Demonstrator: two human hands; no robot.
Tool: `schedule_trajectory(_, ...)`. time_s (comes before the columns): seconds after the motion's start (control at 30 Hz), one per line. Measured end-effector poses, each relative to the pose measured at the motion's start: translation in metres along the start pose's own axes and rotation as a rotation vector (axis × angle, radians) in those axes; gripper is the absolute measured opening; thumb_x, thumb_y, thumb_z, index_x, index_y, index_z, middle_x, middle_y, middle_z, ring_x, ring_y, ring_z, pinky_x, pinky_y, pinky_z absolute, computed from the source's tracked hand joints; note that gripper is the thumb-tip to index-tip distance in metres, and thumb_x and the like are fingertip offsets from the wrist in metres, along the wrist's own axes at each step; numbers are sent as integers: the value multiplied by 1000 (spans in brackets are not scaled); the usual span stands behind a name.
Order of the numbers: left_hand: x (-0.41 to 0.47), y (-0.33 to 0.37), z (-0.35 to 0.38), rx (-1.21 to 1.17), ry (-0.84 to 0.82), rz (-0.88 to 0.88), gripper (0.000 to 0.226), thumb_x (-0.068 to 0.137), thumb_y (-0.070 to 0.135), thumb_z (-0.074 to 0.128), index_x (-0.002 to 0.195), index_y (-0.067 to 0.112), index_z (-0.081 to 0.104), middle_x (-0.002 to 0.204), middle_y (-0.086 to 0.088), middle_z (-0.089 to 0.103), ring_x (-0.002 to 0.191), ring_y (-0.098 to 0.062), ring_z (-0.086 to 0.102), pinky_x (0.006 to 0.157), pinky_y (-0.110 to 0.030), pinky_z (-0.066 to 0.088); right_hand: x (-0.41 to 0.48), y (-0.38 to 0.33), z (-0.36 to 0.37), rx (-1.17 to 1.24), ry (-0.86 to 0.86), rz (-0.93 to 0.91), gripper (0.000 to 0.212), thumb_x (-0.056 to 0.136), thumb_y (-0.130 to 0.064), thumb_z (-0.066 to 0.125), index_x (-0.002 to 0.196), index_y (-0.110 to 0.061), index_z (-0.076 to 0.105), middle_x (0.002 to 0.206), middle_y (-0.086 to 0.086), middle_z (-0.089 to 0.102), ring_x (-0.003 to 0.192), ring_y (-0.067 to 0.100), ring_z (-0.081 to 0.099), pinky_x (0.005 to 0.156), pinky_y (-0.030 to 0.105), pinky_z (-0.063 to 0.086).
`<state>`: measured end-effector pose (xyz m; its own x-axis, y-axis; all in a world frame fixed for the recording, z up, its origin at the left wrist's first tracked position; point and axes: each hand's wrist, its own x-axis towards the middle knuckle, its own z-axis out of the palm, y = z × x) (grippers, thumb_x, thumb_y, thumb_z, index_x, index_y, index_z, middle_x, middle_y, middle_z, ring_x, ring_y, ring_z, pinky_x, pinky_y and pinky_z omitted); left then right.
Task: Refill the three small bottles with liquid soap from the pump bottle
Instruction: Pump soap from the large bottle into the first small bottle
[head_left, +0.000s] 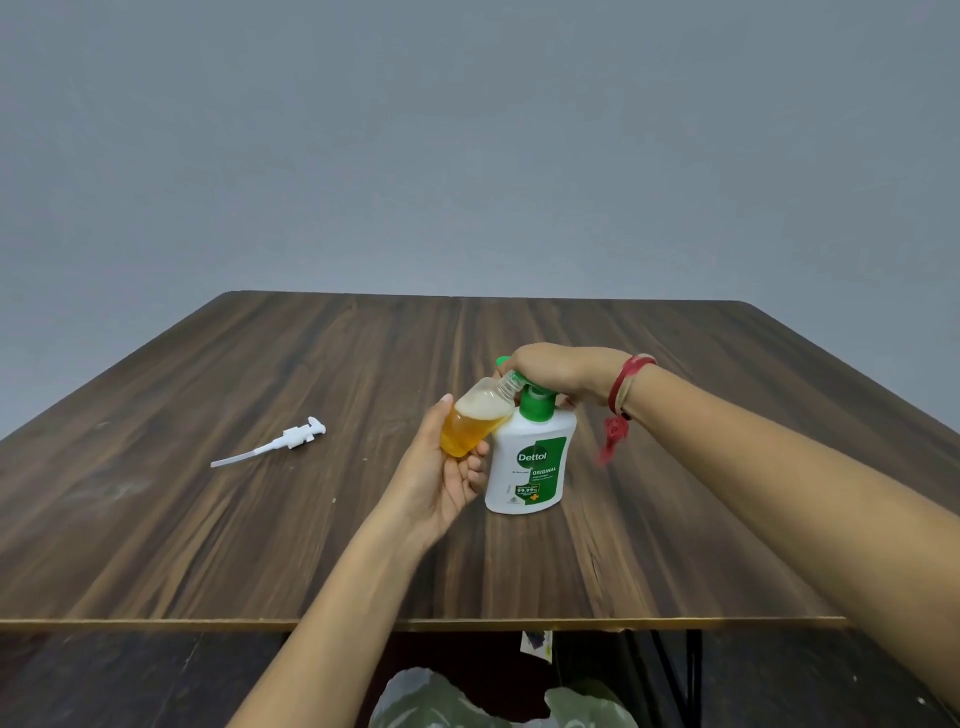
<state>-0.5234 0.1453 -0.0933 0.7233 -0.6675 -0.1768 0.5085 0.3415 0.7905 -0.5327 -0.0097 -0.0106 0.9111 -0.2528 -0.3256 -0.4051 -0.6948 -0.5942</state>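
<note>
Head view puts the small clear bottle (478, 415) just right of the frame's centre, tilted, its threaded neck angled up to the right under the green spout of the Dettol pump bottle (530, 462). Amber soap fills its lower part, with pale foam above. The left hand (441, 478) cradles it from below and behind, fingers curled loosely around its base and thumb up along its left side. Touching its right side, the white pump bottle stands upright on the dark wood table (260, 545). The right hand (561, 371) lies closed over the green pump head from above, palm down, and hides most of the spout; a red thread band (626, 382) circles that wrist, its tassel hanging. Well apart, at mid-left of the frame, a white pump insert (280, 442) with its dip tube lies flat on the tabletop.
</note>
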Motion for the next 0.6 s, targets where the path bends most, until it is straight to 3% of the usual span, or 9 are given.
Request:
schedule_trajectory(0.1, 1, 1, -1, 6, 4, 7, 43, 96, 46, 44, 94, 7, 60, 57, -4, 54, 38, -5, 48, 37, -14, 43, -1, -2, -3, -14, 10, -5, 20, 87, -20, 41, 95, -13, 57, 90, 9, 58, 75, 21, 52, 64, 28, 40)
schedule_trajectory(0.2, 1, 1, -1, 18, 19, 12, 42, 96, 46, 45, 96, 7, 60, 56, -4, 53, 38, -4, 48, 37, -14, 43, -1, 0, 1, -2, 3, -19, 15, 87, -18, 43, 90, -11, 55, 87, 12, 55, 70, 22, 49, 61, 26, 38)
schedule_trajectory(0.37, 0, 1, -1, 3, 8, 12, 42, 96, 46, 44, 99, 7, 60, 57, -4, 54, 38, -5, 48, 37, -14, 43, -2, -4, -5, -53, 6, -12, 25, 88, -23, 42, 103, -13, 59, 98, 9, 60, 84, 20, 54, 70, 32, 41)
schedule_trajectory(0.47, 1, 1, -2, 13, 25, 17, 42, 96, 46, 45, 100, 7, 60, 56, -4, 53, 38, -4, 47, 37, -14, 42, 0, 0, 1, -13, 7, -30, 17, 90, -20, 41, 93, -13, 56, 91, 11, 56, 73, 20, 50, 64, 28, 39)
schedule_trajectory(0.6, 1, 1, -1, -8, 3, 8, 41, 96, 46, 44, 101, 8, 58, 57, -4, 53, 37, -4, 45, 35, -14, 40, -3, -2, -4, -16, 8, -9, 18, 87, -23, 42, 92, -15, 58, 90, 8, 59, 76, 20, 52, 67, 30, 41)
